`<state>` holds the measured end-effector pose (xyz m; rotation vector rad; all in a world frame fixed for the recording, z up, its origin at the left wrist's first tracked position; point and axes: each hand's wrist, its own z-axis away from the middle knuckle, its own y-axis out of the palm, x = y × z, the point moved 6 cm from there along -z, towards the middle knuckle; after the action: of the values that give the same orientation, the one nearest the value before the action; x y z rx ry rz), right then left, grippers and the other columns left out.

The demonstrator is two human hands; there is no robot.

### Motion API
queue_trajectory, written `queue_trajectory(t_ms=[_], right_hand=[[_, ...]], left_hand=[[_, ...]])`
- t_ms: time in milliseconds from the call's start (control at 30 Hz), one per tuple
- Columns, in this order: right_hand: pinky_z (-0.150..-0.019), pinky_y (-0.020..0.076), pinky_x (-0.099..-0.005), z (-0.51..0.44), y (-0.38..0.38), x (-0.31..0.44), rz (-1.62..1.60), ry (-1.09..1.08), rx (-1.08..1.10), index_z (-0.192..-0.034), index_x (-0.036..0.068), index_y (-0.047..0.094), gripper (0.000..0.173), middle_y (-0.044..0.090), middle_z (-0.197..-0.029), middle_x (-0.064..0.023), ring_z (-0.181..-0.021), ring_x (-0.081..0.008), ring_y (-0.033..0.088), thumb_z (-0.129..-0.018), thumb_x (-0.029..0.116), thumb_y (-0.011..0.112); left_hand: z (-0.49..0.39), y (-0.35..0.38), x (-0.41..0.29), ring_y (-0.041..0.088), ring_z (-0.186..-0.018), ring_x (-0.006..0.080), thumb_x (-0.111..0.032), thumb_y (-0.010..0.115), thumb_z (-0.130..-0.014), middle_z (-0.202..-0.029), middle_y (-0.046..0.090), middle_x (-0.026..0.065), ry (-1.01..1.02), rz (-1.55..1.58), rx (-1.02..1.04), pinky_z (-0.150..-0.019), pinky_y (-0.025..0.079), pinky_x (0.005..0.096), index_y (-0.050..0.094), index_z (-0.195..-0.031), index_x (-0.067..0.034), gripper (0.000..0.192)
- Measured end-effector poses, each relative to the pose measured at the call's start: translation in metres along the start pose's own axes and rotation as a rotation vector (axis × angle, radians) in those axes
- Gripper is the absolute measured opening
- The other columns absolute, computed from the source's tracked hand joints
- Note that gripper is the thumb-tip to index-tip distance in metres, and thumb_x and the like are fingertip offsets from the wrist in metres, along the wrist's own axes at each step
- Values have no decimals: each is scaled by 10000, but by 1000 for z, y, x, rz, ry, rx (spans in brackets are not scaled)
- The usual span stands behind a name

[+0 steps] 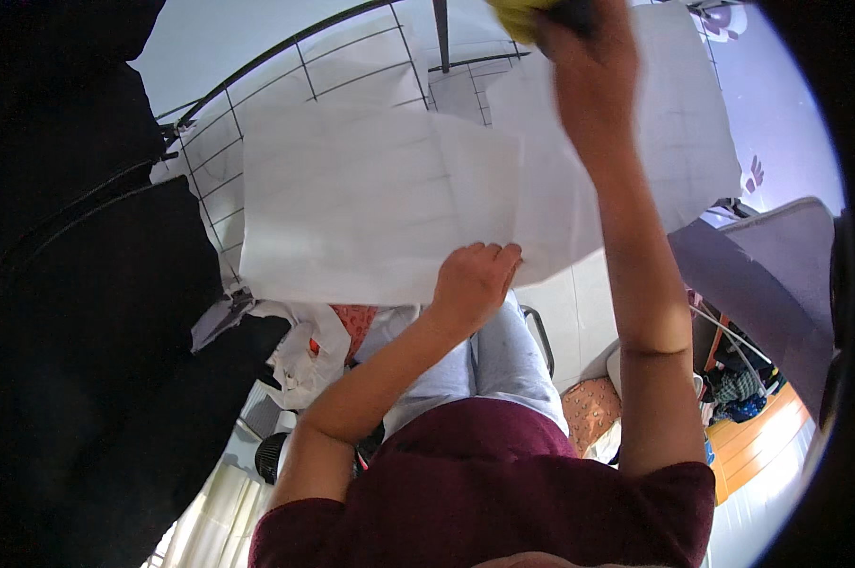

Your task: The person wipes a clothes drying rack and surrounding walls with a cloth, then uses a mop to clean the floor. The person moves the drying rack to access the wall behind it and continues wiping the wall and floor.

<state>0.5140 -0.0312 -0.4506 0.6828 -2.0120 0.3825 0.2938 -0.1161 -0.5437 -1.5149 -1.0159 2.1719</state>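
Observation:
My left hand (475, 280) is closed over the near edge of a white sheet (349, 206), fingers curled at its lower right part. This thin sheet lies over a black wire-grid panel (214, 160), whose lines show faintly through it. A second white sheet (672, 128) covers the panel's right side and meets the first near the middle. My right hand (597, 78) reaches far out at the top edge of the view. It holds a yellow and black object (526, 18), blurred and partly cut off, so its kind cannot be told.
Black fabric with a zip (94, 206) hangs close on the left. Below the panel are a white plastic bag (306, 355) and a small fan (270, 458). A grey padded panel (768, 277) stands at the right, above piled clothes (739, 390). My legs (470, 369) are under the panel.

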Motion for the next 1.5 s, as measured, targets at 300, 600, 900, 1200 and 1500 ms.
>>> queue_trajectory(t_ms=[300, 600, 900, 1200, 1500], right_hand=[[-969, 475, -438, 26, 209, -128, 989, -308, 737, -1109, 198, 675, 296, 579, -1286, -52, -1199, -266, 550, -870, 41, 601], [-828, 470, -451, -29, 99, -183, 706, 44, 595, -1073, 64, 659, 233, 614, -1011, -172, -952, -372, 567, -845, 74, 611], [-939, 430, -540, 76, 331, -148, 652, -99, 698, -1168, 213, 682, 335, 584, -1240, -90, -1226, -320, 509, -851, 125, 618], [-1026, 443, -436, 76, 404, -131, 761, -278, 1119, -1314, 263, 585, 366, 530, -1360, -50, -1241, -244, 526, -950, 230, 585], [-966, 462, -407, -9, 171, -189, 1043, -353, 1064, -1333, 197, 574, 468, 628, -1227, -57, -1136, -250, 595, -883, 92, 649]], left_hand=[[4, -14, 41, 605, -923, 315, -410, 683, -858, -1002, 619, 148, 8, -24, 10, -806, 490, 442, 591, -1217, -83, 495], [20, -86, 191, -73, -1483, 442, -673, 558, -870, -1618, 17, 214, -640, -414, -289, -1102, -1, 698, 244, -1559, -239, 872], [26, -68, 202, -7, -1486, 437, -672, 497, -896, -1627, 46, 179, -565, -490, -371, -1143, 21, 633, 258, -1550, -237, 821], [23, -74, 198, 95, -1479, 440, -618, 523, -898, -1614, 154, 168, -553, -463, -444, -1145, 95, 623, 356, -1510, -255, 730], [20, -76, 196, 87, -1490, 414, -651, 505, -891, -1621, 154, 156, -503, -549, -447, -1162, 80, 601, 339, -1524, -268, 758]])
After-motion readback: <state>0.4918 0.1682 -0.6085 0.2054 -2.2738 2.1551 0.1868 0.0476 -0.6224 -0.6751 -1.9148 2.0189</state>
